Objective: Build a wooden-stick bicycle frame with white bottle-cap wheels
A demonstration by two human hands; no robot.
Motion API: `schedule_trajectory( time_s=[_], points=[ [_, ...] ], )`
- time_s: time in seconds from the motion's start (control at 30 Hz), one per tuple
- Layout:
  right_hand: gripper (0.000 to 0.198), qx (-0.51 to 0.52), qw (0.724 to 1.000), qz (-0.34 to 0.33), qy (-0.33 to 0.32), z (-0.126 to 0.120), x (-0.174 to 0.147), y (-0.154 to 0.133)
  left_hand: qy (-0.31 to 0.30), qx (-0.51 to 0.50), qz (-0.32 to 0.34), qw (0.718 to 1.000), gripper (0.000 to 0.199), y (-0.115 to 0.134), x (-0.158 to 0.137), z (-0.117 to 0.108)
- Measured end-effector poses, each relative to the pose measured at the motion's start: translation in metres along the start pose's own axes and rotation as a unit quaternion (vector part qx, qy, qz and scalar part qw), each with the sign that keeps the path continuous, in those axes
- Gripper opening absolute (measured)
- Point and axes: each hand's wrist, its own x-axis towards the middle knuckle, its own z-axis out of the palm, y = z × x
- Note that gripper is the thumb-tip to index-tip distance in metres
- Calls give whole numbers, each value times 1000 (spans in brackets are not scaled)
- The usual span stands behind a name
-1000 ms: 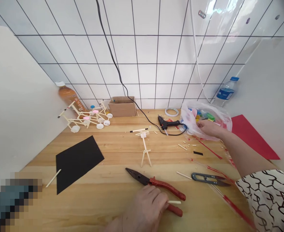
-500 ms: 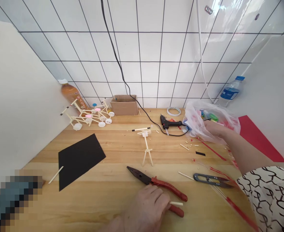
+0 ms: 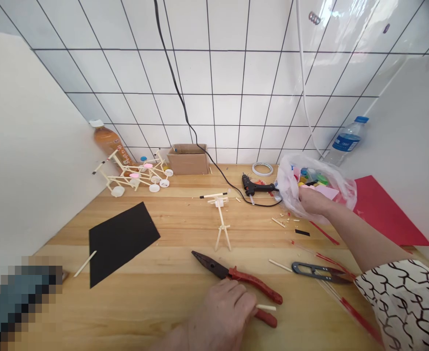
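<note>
You work at a pale wooden table (image 3: 178, 287), with a tiled wall (image 3: 222, 73) beyond both grips, a left panel (image 3: 17, 122) off left of them and a right panel (image 3: 412, 112) off right. Your left grip (image 3: 224, 304) has its fingers curled round a pale stick (image 3: 267, 307), whose end pokes out on its right; under and beside those fingers lie the pliers (image 3: 212, 265), dark nose pointing away leftward. Your right grip (image 3: 312, 201) is in the near side of a plastic bag (image 3: 285, 183); its fingertips are hidden, so you cannot tell whether they pinch anything. A stick frame (image 3: 220, 217) rests beyond your left grip, and snips (image 3: 302, 268) lie to its right. Bare wood runs leftward from that grip towards a black sheet (image 3: 123, 241). A glue gun (image 3: 258, 187) sits left of your right grip, a red sheet (image 3: 390, 209) right of it. The table's back edge meets the tiles beyond the bag.
</note>
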Motion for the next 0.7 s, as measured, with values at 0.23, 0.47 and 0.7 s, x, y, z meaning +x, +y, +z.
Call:
schedule_trajectory(
  time_s=[0.23, 0.47, 0.7],
  points=[
    [8, -101, 994, 43, -7, 4, -2, -8, 7, -4, 6, 1000, 28, -2, 0, 2],
    [21, -103, 994, 3, 25, 1, -7, -14, -3, -17, 3, 1000, 25, 0, 1, -2],
    [20, -109, 993, -16, 37, 8, -4, -6, -24, -21, -10, 999, 23, 0, 0, 0]
  ],
)
